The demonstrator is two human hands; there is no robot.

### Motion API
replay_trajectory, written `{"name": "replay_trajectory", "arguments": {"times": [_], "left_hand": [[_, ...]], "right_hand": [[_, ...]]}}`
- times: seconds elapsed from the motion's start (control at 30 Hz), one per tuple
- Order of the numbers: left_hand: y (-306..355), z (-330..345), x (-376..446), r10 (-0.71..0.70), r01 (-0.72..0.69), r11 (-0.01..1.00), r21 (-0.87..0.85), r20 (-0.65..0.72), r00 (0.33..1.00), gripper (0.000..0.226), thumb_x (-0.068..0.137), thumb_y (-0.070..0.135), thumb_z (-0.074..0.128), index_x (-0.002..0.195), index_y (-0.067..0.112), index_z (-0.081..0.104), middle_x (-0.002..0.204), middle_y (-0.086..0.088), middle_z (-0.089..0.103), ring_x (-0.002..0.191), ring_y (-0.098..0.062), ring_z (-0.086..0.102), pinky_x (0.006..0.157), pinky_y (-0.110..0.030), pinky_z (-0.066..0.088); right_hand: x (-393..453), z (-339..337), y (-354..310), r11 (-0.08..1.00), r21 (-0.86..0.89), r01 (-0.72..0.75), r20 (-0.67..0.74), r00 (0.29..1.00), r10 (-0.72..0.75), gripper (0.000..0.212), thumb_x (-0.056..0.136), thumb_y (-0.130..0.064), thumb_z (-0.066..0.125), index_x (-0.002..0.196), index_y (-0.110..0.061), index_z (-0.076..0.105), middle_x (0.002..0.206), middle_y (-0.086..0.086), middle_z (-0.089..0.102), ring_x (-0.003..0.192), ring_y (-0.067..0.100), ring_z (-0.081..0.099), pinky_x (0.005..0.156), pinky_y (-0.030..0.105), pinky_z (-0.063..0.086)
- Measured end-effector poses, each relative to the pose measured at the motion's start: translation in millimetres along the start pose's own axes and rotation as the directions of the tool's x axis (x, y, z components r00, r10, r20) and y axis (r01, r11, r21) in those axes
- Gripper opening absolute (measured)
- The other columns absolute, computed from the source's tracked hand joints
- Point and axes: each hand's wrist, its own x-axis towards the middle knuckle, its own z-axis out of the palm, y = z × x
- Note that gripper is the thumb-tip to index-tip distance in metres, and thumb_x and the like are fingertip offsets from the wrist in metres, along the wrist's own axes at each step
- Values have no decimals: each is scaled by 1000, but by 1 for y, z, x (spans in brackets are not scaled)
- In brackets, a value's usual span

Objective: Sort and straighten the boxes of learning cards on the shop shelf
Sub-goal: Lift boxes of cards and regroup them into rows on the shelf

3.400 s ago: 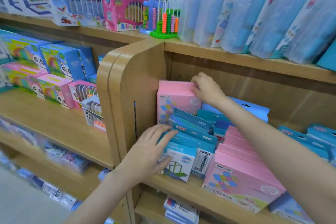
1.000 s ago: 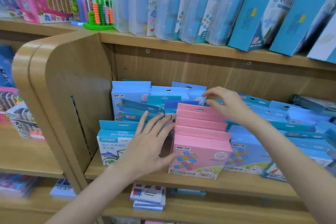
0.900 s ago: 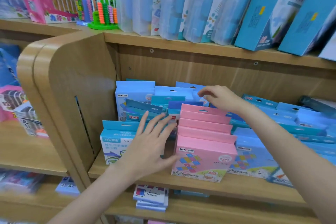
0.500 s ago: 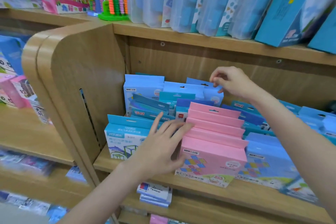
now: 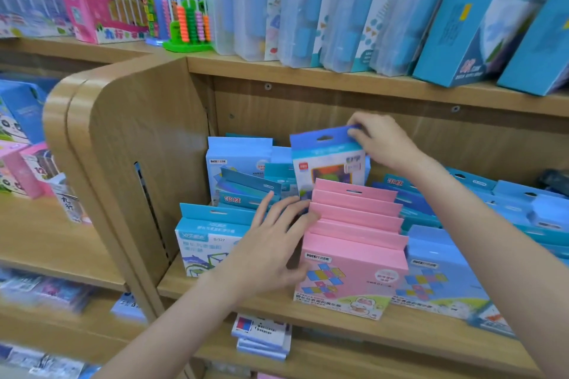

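Blue hang-tab card box (image 5: 329, 160), now raised at frame centre since half a second ago, is being pinched by right hand (image 5: 381, 144); left hand (image 5: 271, 249), fingers spread, is bracing pink cardboard boxes (image 5: 354, 243), suggesting re-sorting.

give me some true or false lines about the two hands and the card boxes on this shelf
1. The right hand pinches the top flap of a blue box. True.
2. The left hand grips a pink box and lifts it. False: its fingers lie straight against the side of the pink boxes, which stand on the shelf.
3. The pink boxes stand in a row, front to back. True.
4. The abacus stands on the same shelf as the pink boxes. False: it is one shelf up.
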Motion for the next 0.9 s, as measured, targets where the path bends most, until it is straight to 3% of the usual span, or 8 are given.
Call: {"name": "replay_trajectory", "arguments": {"times": [0.17, 0.23, 0.33, 0.47, 0.6, 0.77, 0.83, 0.9], "left_hand": [[1, -1, 0, -16, 16, 999, 37, 21, 1000, 76, 74, 56, 48, 138, 19, 29, 137, -1, 46, 129, -15, 28, 113, -46, 9], [1, -6, -3, -33, 33, 999, -27, -1, 999, 83, 77, 58, 45, 145, 19, 17, 145, -1, 37, 133, -12, 23, 112, -43, 3], [-16, -21, -18, -65, 66, 998, 7, -44, 997, 84, 76, 58, 43, 145, 16, 19, 143, -2, 40, 132, -12, 26, 110, -42, 5], [-62, -39, -53, -157, 157, 988, -14, -3, 988, 79, 75, 56, 45, 141, 17, 23, 141, -4, 41, 131, -14, 28, 111, -40, 5], [-92, -45, -65, -146, 143, 989, 32, 126, 981, 80, 71, 54, 47, 141, 25, 19, 144, -4, 38, 133, -15, 27, 111, -36, -1], [-93, -59, -31, -80, 20, 984, 175, 339, 937, 96, 77, 54, 60, 147, 27, -1, 154, 5, -1, 142, -15, -3, 113, -40, -9], [-89, -62, -12, -67, -13, 987, 161, 481, 874, 101, 76, 52, 64, 147, 26, -2, 155, 5, 6, 141, -15, 4, 114, -38, 1], [-89, -64, -1, -66, -31, 986, 163, 558, 827, 101, 75, 47, 69, 146, 28, -1, 150, 3, 20, 135, -17, 22, 110, -34, 16]], "right_hand": [[-5, -53, -21, 996, -53, 78, -336, 938, -92, 16, 93, -20, 47, 100, -10, 58, 101, 16, 65, 95, 35, 56, 80, 42, 44], [-6, -65, -25, 996, -46, 71, -409, 909, -83, 18, 92, -19, 47, 100, -8, 58, 102, 18, 65, 96, 36, 57, 80, 41, 42], [-13, -83, -29, 997, -44, 68, -461, 884, -81, 19, 91, -14, 48, 100, -2, 60, 104, 20, 65, 99, 34, 57, 80, 35, 37], [-33, -97, -43, 993, 21, 114, -465, 881, -91, 21, 88, -12, 49, 96, 3, 61, 98, 20, 65, 93, 28, 58, 77, 28, 35], [-58, -88, -56, 964, 251, 94, -348, 937, -1, 19, 83, -22, 50, 90, -8, 61, 78, 4, 59, 66, -1, 52, 69, 34, 44], [-89, -68, -77, 908, 410, 88, -216, 976, 3, 9, 82, -24, 53, 83, -17, 57, 68, -8, 57, 62, 4, 47, 59, 21, 38], [-95, -66, -78, 904, 421, 68, -199, 980, 19, 13, 89, -15, 56, 78, -22, 56, 71, -8, 59, 60, 1, 50, 54, 13, 38], [-99, -67, -75, 909, 416, 34, -201, 978, 55, 24, 92, -9, 52, 75, -26, 55, 74, -5, 61, 64, 3, 53, 56, 17, 43]]}}
